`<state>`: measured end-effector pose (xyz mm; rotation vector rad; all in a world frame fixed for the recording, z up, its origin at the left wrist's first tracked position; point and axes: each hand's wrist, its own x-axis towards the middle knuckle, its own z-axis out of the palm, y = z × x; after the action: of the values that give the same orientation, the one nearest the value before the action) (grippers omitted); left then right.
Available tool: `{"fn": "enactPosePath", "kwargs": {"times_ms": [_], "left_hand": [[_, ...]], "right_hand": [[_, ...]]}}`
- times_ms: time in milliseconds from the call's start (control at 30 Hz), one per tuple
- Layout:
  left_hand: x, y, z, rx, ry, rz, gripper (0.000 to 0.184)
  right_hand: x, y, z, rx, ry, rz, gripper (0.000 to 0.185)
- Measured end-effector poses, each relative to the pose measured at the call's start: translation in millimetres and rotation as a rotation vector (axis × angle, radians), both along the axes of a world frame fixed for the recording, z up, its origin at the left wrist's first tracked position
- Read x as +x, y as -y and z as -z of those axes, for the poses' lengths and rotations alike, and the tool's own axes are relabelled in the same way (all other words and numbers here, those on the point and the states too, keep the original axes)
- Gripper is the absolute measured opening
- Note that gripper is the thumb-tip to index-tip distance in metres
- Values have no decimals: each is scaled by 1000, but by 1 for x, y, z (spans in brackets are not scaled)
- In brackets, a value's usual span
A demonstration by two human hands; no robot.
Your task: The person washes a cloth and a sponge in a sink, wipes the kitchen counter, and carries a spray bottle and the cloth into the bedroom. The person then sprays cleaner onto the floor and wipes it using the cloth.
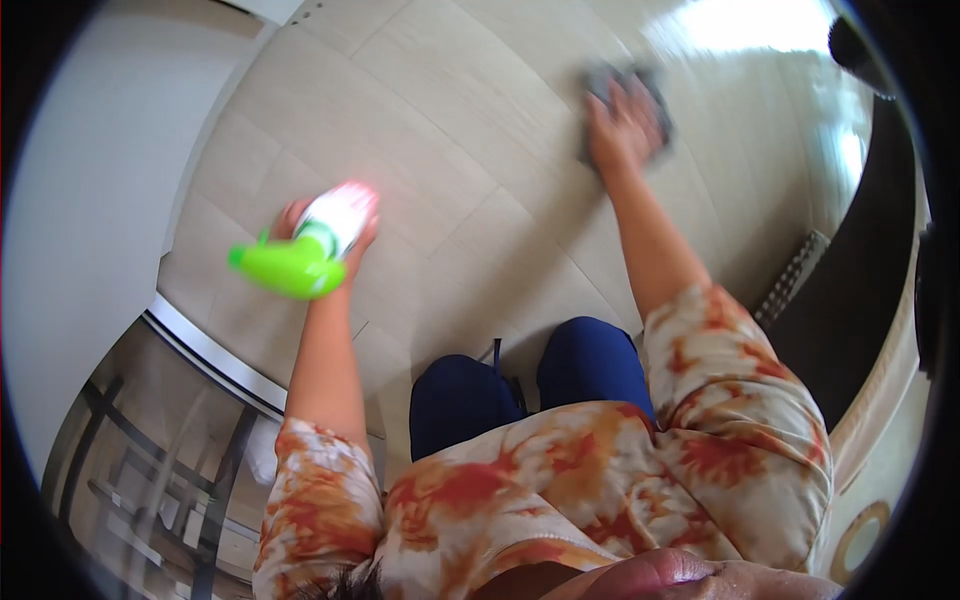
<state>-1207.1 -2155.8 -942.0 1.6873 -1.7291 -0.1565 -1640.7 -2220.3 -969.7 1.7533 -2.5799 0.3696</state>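
My left hand [362, 232] is wrapped around a spray bottle [335, 217] with a bright green trigger head and a white body, held over the floor. Part of its fingers is hidden behind the bottle. Further out on the right, my right hand [628, 125] lies flat with fingers spread on a dark grey cloth [598, 80]. The cloth rests against the pale tiled floor [470, 150], its edges showing around the hand. Hand and cloth are smeared by motion.
My knees [595, 365] in blue trousers are on the floor side near me. A white panel [90, 180] stands at the left, above a glass-fronted unit with a metal edge [215, 355]. A dark curved furniture side [850, 310] borders the right. Bright light reflects at the upper right.
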Motion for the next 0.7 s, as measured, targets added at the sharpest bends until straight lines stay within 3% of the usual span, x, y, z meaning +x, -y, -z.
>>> {"fn": "enactPosePath", "kwargs": {"times_ms": [33,67,100,133,200,233,300,367,400,467,567,700], "left_hand": [[25,-26,19,98,48,-8,86],[51,-49,42,199,156,8,91],[82,-72,87,264,442,92,95],[116,-97,142,207,879,250,100],[76,-93,89,274,332,-38,96],[58,-83,67,219,133,-131,95],[37,-66,29,161,11,-174,93],[30,-64,10,102,244,-98,103],[25,-66,6,111,243,-92,103],[23,-65,5,186,26,-189,95],[26,-63,21,153,155,-233,98],[37,-70,29,242,158,-134,89]], "right_hand": [[-42,-58,2,94,-15,241,56],[-96,-129,39,10,-99,345,62],[-142,-202,67,167,-189,558,68],[-99,-204,-5,220,35,1015,65],[-107,-237,40,159,-182,1340,61],[-100,-221,44,133,-165,1347,61],[-73,-192,48,137,-200,1196,57],[-19,-138,40,-50,-116,647,57],[19,-96,28,31,-109,453,61],[103,-8,3,39,31,250,61],[204,106,-2,-38,221,-79,61],[289,118,-19,79,170,-551,53]]}}
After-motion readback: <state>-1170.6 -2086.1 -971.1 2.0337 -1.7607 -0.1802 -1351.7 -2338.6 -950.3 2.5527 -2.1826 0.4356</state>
